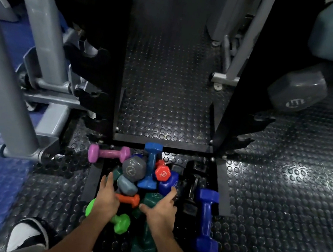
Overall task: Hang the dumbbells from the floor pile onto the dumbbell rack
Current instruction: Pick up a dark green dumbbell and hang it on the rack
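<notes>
- Both hands are down in the floor pile [143, 187], lower centre of the frame, at the foot of the black dumbbell rack [111, 87] whose hooks stand bare on either side.
- Risk first: the pile is a loose heap, so pulling one weight out could send the grey dumbbell [133, 169] or the red dumbbell [162, 173] rolling onto the fingers.
- The left hand [107, 199] lies over the orange dumbbell [128, 199], fingers extended toward a dark head; whether it grips anything, I cannot tell.
- The right hand [161, 209] curls around the dark green dumbbell [147, 226], thumb at its top head; a one-ended hold could let it swing.
- Both forearms reach forward from the bottom edge.
</notes>
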